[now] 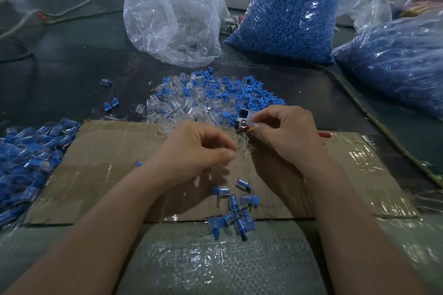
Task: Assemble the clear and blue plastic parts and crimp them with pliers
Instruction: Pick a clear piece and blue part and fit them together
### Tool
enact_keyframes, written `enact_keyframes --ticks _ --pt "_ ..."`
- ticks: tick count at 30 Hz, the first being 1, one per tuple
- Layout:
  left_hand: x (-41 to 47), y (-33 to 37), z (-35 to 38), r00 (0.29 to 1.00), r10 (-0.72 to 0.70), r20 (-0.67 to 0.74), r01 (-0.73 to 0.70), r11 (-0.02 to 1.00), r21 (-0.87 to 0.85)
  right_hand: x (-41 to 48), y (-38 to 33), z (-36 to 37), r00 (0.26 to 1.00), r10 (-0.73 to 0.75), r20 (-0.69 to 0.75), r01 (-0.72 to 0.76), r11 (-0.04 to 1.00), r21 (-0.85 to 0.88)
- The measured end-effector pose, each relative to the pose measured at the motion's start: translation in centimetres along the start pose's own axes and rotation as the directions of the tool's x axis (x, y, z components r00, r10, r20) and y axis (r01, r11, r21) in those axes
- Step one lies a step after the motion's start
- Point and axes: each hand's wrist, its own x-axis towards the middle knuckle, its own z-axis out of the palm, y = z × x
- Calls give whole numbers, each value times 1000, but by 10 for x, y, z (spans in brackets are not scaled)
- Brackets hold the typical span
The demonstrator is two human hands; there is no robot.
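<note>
- Nearest, a small heap of joined pieces (231, 211) lies at the front edge of the cardboard (119, 175). Each is a clear shell with a blue insert showing through and a thin tab sticking out.
- Just beyond, the left hand (199, 151) has its fingers curled in, thumb against fingertips. It appears to pinch a clear part (242, 139) at its tips, though blur makes the grip hard to confirm.
- Beside it, the right hand (287, 132) curls over the pliers (242, 120). Their metal head pokes out by the fingertips and a red handle shows past the far side of the hand. Thumb and forefinger pinch together near the head, but what they hold, if anything, is too small to tell.
- Judging by this, the step in hand is joining one clear and one blue part, before crimping. The next move would call for lining a blue insert up with the shell's open end and pushing it home. Then the pliers' jaws must come round the pair without either part slipping.
- Behind the hands, the loose pile (211, 96) of clear shells and blue inserts sits on the dark tabletop (72, 67), reaching the cardboard's far edge.
- Off to the left, a bigger heap of finished pieces (28, 158) lies beside the cardboard.
- Farthest, a clear bag (172, 19), a blue bag (287, 14) and a second blue bag (395, 62) stand on the tabletop.
</note>
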Motion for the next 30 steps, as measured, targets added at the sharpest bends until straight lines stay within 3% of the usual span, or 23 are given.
enact_keyframes --ticks 2,4,8,11,15,25,30 --pt "4 -7 2 960 90 -263 -30 974 224 0 -1 4 1000 -15 0 15 999 -49" --pt "6 -12 2 907 193 -375 -22 910 415 1 -3 9 999 -46 14 48 993 -106" --pt "11 -20 3 901 306 -307 -26 745 666 2 -6 19 993 -103 62 113 974 -198" --pt "15 -24 4 934 269 -235 16 625 780 5 -8 26 985 -129 111 154 954 -256" --pt "17 -25 5 963 184 -196 52 586 808 7 -9 33 980 -141 139 175 945 -277" --pt "17 -27 2 913 291 -287 19 673 740 8 -15 43 961 -160 226 239 890 -387" --pt "16 -25 0 858 369 -356 -40 741 670 8 -12 40 968 -188 167 234 913 -334"
